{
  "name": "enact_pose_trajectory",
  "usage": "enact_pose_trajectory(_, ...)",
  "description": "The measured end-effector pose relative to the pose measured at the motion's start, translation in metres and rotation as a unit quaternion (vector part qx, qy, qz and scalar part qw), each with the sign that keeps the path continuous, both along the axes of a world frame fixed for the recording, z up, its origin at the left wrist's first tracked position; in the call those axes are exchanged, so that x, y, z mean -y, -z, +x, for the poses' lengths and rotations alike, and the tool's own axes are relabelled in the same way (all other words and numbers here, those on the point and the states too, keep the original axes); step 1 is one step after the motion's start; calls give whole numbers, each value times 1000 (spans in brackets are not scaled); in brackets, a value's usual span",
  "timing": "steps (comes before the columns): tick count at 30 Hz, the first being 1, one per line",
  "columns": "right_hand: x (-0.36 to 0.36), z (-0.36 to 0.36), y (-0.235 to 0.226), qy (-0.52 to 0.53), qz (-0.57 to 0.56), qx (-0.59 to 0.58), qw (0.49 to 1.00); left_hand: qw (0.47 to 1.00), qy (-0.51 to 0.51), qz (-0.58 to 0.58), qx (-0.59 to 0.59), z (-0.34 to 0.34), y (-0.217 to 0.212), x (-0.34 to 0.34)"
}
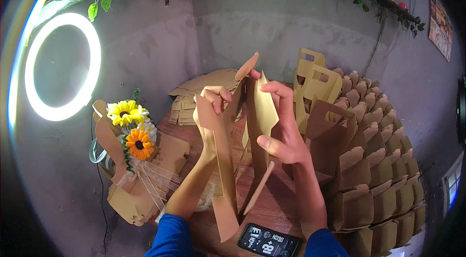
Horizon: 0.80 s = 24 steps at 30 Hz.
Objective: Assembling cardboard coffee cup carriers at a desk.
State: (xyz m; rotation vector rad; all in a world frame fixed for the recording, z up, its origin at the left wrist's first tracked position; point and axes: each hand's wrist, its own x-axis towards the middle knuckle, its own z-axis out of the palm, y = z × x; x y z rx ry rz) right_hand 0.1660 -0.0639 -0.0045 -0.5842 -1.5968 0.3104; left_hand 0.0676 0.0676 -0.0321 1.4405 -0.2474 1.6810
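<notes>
Both hands hold one flat cardboard box blank upright over the tabletop.

Nearest, a phone point(268, 241) lies on the tabletop point(281, 208) between the forearms. Above it the box blank point(228, 160) stands on end, its long axis running from near the phone up to the fingers. The left hand point(213, 104) has its grip closed on the left panel; the right hand point(281, 131) is closed on the right panel, thumb in front. Further right sit rows of folded boxes point(383, 169); left, a box with sunflowers point(133, 131).
</notes>
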Motion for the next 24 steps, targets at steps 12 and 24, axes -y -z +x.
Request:
enact_pose_trajectory(12, -1, -9, -5, 131, 59, 87, 986, 989, 39, 140, 40, -12, -18, 23)
enact_pose_trajectory(24, 2, -1, -8, 81, 28, 63, 994, 960, -136, 136, -205, -57, -36, -18)
